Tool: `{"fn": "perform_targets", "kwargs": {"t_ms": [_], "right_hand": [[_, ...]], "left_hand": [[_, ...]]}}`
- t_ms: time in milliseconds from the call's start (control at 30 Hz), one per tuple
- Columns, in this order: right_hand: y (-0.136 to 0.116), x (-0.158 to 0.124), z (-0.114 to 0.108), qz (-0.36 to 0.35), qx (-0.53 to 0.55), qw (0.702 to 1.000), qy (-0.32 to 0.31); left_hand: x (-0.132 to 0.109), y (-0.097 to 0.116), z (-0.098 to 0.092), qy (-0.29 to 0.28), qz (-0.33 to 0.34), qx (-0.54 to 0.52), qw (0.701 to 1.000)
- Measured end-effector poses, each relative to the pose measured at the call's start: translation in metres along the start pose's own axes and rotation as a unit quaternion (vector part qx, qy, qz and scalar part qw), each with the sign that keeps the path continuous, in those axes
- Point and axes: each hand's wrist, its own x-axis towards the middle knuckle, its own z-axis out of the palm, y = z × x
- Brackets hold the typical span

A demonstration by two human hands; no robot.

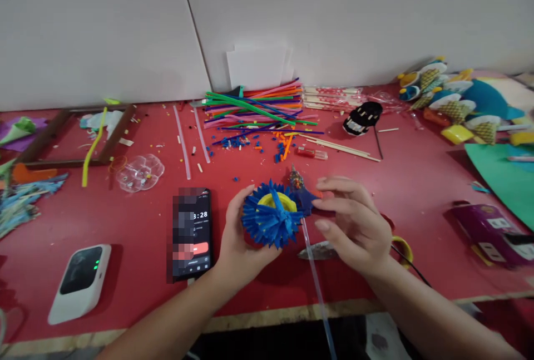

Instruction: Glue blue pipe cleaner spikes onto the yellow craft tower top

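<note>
Red tabletop (137, 237) against pale wall panels (334, 15), cluttered along the back with colored fuzzy stems (250, 107). Left hand (237, 243) closed around a blue fringed piece (271, 232) with a yellow inside; thumb and fingers wrap its sides, held above the table near the front edge, center. Right hand (354, 221) partly open, fingers loosely bent and spread, thumb apart, nothing seen in its grasp. Its fingertips sit right at a dark-blue item (306, 203) beside the fringed piece; contact can't be told. Translucent stick (315, 265) runs between the hands toward the bottom. Phone (192, 260) left of left hand, white device (81, 282) farther left.
</note>
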Motion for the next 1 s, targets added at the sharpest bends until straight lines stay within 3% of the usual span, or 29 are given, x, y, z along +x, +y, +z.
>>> {"fn": "perform_targets", "kwargs": {"t_ms": [267,633,1000], "right_hand": [[-0.016,0.003,0.001,0.005,0.040,0.999,-0.018],[-0.015,0.003,0.005,0.048,0.101,0.994,-0.017],[-0.019,0.005,0.005,0.026,0.038,0.999,-0.007]], "left_hand": [[0.000,0.002,0.004,-0.051,0.035,0.020,0.998],[0.004,0.002,0.001,-0.059,0.069,0.059,0.994],[0.006,0.002,0.001,-0.061,0.075,0.078,0.992]]}}
